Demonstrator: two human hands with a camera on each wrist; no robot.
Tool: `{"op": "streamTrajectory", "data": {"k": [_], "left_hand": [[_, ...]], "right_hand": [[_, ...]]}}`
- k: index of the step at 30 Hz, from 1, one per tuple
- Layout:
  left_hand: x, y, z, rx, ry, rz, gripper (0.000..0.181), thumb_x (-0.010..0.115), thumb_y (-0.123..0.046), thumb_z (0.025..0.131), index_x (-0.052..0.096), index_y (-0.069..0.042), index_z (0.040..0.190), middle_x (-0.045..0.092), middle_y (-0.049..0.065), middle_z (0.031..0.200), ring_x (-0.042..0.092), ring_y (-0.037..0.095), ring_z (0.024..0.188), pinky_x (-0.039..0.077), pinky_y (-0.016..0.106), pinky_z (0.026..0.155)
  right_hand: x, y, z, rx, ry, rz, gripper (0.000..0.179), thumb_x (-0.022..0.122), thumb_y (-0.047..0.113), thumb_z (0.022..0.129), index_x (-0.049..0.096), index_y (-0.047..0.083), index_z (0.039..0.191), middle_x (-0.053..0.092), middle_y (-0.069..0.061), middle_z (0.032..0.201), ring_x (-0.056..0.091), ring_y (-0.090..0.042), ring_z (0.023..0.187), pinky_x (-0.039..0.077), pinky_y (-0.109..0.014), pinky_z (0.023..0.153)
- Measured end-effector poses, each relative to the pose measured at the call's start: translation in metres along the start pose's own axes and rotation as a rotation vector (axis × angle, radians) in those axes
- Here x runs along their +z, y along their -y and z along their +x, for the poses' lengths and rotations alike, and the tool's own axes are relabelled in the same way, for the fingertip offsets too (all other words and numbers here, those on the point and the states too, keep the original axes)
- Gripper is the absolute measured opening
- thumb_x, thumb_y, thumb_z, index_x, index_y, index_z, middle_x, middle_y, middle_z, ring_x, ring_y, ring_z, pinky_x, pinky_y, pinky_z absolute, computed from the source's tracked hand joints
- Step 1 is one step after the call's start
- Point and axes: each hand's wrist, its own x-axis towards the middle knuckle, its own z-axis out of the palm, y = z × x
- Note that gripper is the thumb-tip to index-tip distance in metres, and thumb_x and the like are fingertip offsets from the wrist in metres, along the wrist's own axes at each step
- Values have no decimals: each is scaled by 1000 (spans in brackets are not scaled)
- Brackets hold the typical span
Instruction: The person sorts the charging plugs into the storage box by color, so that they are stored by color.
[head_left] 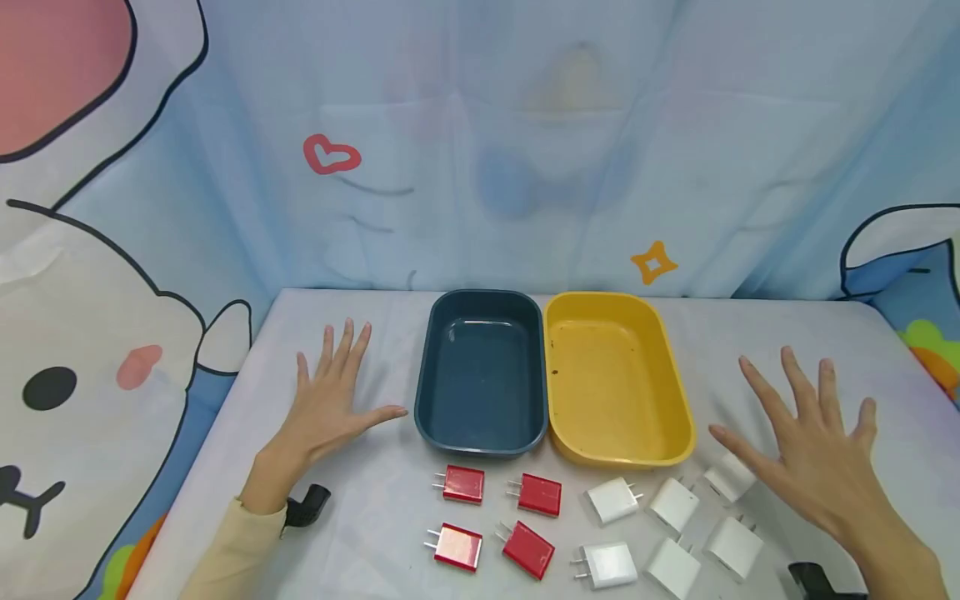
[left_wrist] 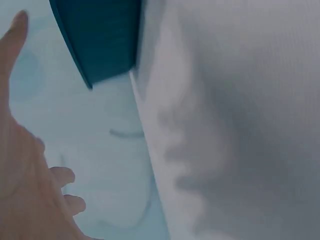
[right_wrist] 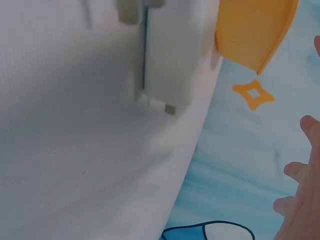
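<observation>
My left hand (head_left: 327,408) is spread over the table left of the dark blue tray (head_left: 480,446), its thumb pointing toward the tray's side. Fingers splayed, my right hand (head_left: 817,450) hovers at the right, partly over a white charger plug (head_left: 729,477). Neither hand holds anything. Red charger plugs, one of them nearest the front left (head_left: 454,547), lie in two rows below the trays. Several more white charger plugs (head_left: 613,500) lie to their right. In the right wrist view a white charger plug (right_wrist: 170,55) shows up close, blurred.
A yellow tray (head_left: 618,454) stands right against the blue one at the table's back. Both trays hold nothing visible. Behind the white table (head_left: 360,533) hangs a light blue printed curtain (head_left: 480,208). Black wrist straps (head_left: 307,506) show at the wrists.
</observation>
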Motion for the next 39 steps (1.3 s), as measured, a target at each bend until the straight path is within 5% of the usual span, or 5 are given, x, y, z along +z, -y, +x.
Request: {"op": "streamTrajectory", "data": {"k": [10,26,31,37,39], "left_hand": [[19,-36,7,100,66,-239,125,82,-62,79,7,-22,170,5,7,176,3,35,161,8,70,123],[32,-49,18,57,344,-526,147,91,-57,72,-18,-26,166,-11,1,175,5,29,161,19,61,125],[33,-52,18,57,354,-540,151,91,-59,70,-20,-23,166,-13,3,175,2,30,161,18,63,124],[34,-51,18,51,377,-549,153,92,-59,68,-21,-23,165,-15,1,175,1,29,161,18,63,124],[35,-51,18,48,378,-551,152,91,-59,69,-21,-23,165,-15,0,175,2,29,161,18,63,124]], "right_hand": [[-14,31,-15,-69,-34,54,102,67,63,93,12,25,170,-11,-17,174,-21,-47,155,-20,-77,112],[-27,91,-33,-319,-111,163,107,88,48,77,32,27,165,9,-10,175,-3,-40,160,-7,-67,123],[-33,115,-38,-331,-85,250,106,93,44,75,37,26,163,22,-10,172,14,-38,158,19,-74,119],[-39,146,-43,-436,-102,374,85,48,74,94,46,21,159,45,-3,157,48,-23,136,34,-11,110],[-38,155,-45,-446,-83,402,78,62,68,93,52,20,154,53,2,149,54,-17,126,32,-3,104]]}}
